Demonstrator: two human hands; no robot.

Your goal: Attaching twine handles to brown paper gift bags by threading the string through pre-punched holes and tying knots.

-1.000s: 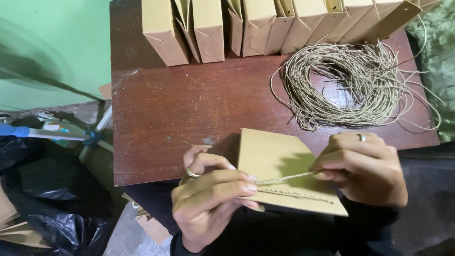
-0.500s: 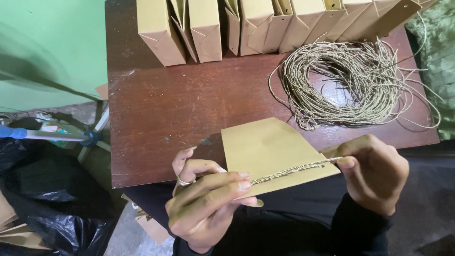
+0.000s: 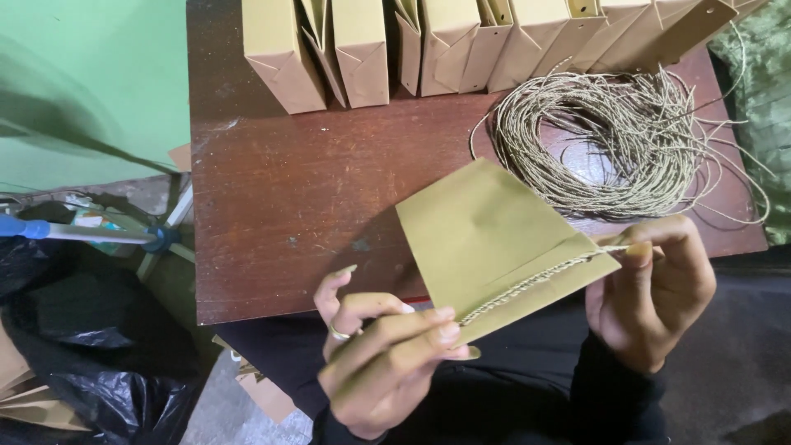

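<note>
A flat tan paper bag [image 3: 486, 231] is held up over the near edge of a dark wooden table [image 3: 288, 189]. Along its near edge runs a short twisted cord [image 3: 535, 280]. My left hand [image 3: 379, 363] pinches the cord's left end at the bag's lower corner. My right hand [image 3: 655, 288] pinches the cord's right end at the bag's right corner. The cord is stretched between both hands.
A row of several folded tan paper bags [image 3: 461, 41] stands along the table's far edge. A loose coil of tan cord [image 3: 618, 140] lies at the right. Black plastic sacks [image 3: 74, 354] and a blue-handled tool [image 3: 49, 231] sit on the floor at left.
The bag has been lifted and tilted so its face turns toward me, and my hands have drawn apart, pulling the cord straight along the bag's edge.
</note>
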